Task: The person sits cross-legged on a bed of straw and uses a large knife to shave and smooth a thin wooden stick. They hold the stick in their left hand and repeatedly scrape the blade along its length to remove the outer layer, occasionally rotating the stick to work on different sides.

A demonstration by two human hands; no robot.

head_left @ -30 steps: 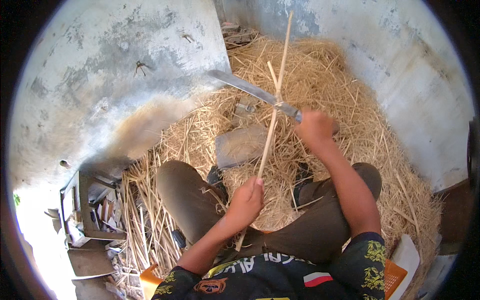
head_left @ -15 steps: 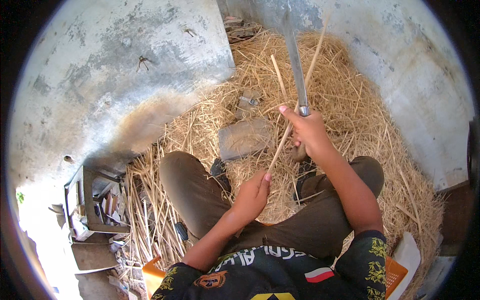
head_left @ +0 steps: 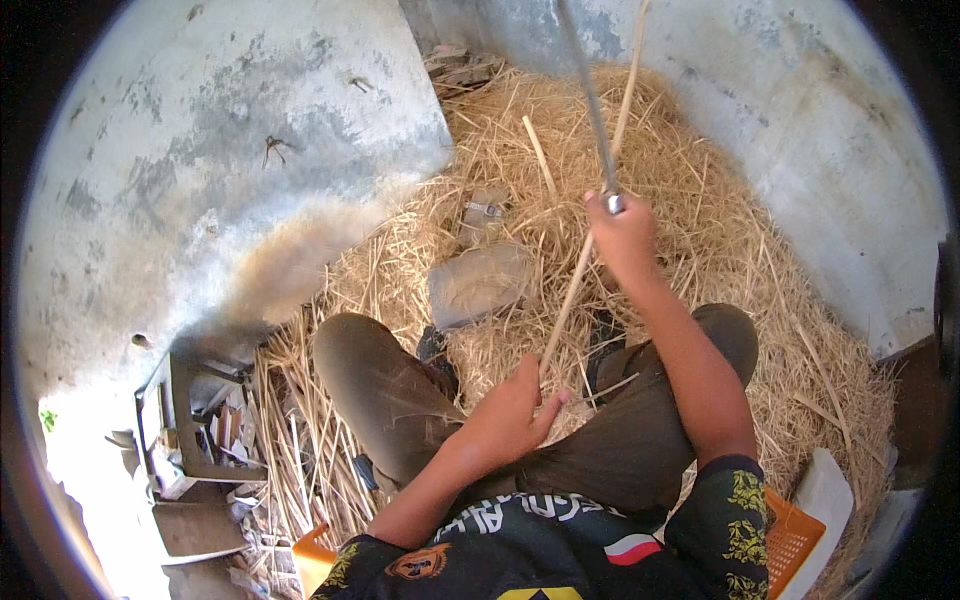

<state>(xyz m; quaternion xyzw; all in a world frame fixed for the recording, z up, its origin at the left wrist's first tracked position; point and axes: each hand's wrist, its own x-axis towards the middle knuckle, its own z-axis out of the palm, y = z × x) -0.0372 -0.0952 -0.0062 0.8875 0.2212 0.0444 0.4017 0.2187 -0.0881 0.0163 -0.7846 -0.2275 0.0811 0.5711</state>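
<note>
A long, thin pale wooden stick [head_left: 570,305] slants from my left hand [head_left: 508,415] up past my right hand [head_left: 627,240] toward the wall. My left hand grips its lower end above my lap, the thumb spread away from the fingers. My right fist is closed round the handle of a long-bladed knife [head_left: 590,95]. Its blade points away from me, seen nearly edge-on, to the left of the stick's far part. The stick passes beside or under the right fist; exact contact there cannot be made out. The fist hides the knife's handle.
Straw-like shavings [head_left: 700,200] cover the floor, with a flat grey block [head_left: 482,285] and a shorter stick [head_left: 540,153] among them. Long strips [head_left: 295,430] lie left of my knee, near a wooden frame [head_left: 180,415]. Walls [head_left: 240,90] rise ahead and to both sides.
My left hand has turned and moved slightly lower, its thumb lifting off the stick. My right hand has rotated, so the blade shows narrower and the handle is hidden. The whole view has shifted slightly.
</note>
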